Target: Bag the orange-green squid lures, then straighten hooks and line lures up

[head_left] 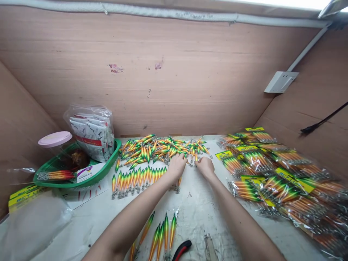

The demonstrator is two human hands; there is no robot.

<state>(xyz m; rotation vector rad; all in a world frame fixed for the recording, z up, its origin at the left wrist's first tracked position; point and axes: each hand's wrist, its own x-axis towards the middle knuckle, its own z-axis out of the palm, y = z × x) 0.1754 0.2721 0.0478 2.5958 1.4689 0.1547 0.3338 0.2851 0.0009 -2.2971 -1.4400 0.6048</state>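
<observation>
My left hand [177, 166] reaches to the front edge of a loose pile of fishing lures [148, 150], green, yellow and orange with metal hooks. Its fingers are bent together, and what they hold is hidden. My right hand [205, 166] is close beside it, thumb and finger closed at the end of one fishing lure [196, 156]. Left of my hands, a row of lures [141, 177] lies side by side, tips pointing away, partly covered by my left forearm. Several more lures [160, 237] lie nearer to me.
Bagged lures with yellow labels [251, 161] are heaped on the right. At left stands a green basket [115, 148] with packets and a pink-lidded container [55, 139]; plastic bags [38, 221] lie before it. A red-black tool handle [182, 249] shows at the bottom. Cardboard walls surround the table.
</observation>
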